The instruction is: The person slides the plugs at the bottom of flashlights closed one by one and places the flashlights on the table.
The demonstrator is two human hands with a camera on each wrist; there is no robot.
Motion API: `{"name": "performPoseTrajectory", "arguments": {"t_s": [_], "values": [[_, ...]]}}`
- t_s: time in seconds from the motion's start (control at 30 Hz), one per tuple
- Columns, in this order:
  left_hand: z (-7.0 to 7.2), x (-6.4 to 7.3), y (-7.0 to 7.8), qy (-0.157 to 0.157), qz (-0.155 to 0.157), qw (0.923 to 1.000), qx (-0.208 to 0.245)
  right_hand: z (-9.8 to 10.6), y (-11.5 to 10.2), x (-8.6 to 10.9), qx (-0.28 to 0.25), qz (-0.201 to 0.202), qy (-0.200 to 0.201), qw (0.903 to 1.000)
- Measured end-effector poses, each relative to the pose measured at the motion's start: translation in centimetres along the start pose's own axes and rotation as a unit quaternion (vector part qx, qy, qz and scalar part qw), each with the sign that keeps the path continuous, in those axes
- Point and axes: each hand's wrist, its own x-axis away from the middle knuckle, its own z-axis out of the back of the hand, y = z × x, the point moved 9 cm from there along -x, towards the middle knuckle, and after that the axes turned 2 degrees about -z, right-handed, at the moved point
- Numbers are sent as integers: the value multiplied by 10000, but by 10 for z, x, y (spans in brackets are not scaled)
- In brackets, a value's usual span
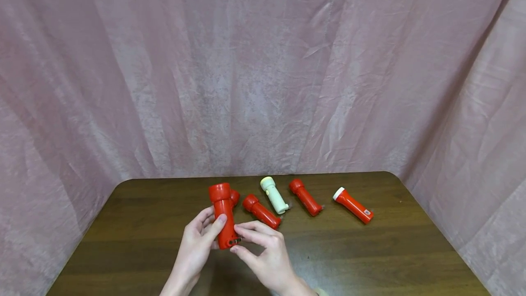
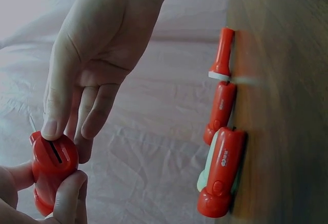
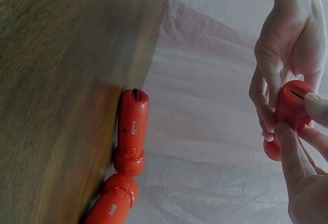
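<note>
In the head view my left hand (image 1: pixel 199 236) grips a red flashlight (image 1: pixel 228 211) upright above the table, its wide head uppermost and the thumb across the body. My right hand (image 1: pixel 267 248) pinches its lower end, beside a small dark tab there. A slotted end of this flashlight (image 2: pixel 55 157) shows in the left wrist view, where the right hand (image 2: pixel 100 55) reaches in from the top and the left hand (image 2: pixel 31 196) from the lower left corner. In the right wrist view both hands surround the flashlight (image 3: pixel 293 103).
Behind the held one, another red flashlight (image 1: pixel 235 197) is mostly hidden. Further along the wooden table (image 1: pixel 370 259) lie a red flashlight (image 1: pixel 261 212), a pale green one (image 1: pixel 274 195), a red one (image 1: pixel 306 198) and a red one with a white rim (image 1: pixel 353 205). Pink curtains (image 1: pixel 263 81) hang behind.
</note>
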Motion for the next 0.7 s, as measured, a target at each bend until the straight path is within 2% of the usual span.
{"name": "performPoseTrajectory", "arguments": {"t_s": [0.43, 0.7], "values": [[-4, 1, -2, 3, 22, 10000, 82, 0, 1, 1, -96, -135, -38, 9999], [-3, 0, -2, 18, 17, 10000, 23, 0, 0, 1, 32, -88, 9, 10000]]}}
